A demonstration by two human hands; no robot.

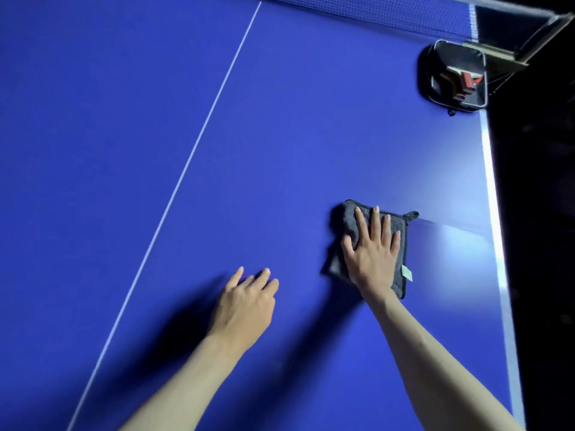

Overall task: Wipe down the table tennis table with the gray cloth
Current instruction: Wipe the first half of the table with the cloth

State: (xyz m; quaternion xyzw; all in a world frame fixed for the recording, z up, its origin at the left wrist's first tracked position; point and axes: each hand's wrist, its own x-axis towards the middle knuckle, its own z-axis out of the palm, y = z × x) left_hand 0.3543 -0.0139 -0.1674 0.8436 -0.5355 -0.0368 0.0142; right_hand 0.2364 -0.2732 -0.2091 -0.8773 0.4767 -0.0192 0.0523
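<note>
Forearms reach in from the bottom edge, both bare, over a blue table [280,119]. The left hand [245,306] is nearest, its fingers loosely bent with the tips at the surface; it holds nothing, and whether the palm touches the table cannot be told. A dark shadow spreads to its left.

Just beyond and to the right, the right hand [371,256] lies flat on the cloth [342,219], fingers straight and spread, pressing it down rather than gripping it. The cloth is dark gray and folded to a rough square, lying on the right half of the table, near the right edge but not touching it. Its far left corner is bunched up past the fingertips. A small loop [411,214] sticks out at its far right corner, and a pale tag [407,272] shows at its right side near the wrist. A faint sheen runs from the loop toward the white edge stripe [493,213].

A thin white centre line [186,169] crosses the surface slantwise, left of both hands.

Farther off, in the far right corner, a black case [435,85] sits open on the table with paddles [557,79] inside, red parts showing. Behind it the net [389,14] spans the far edge, with its post clamp [497,54] beside the case. Past the right edge all is dark.
</note>
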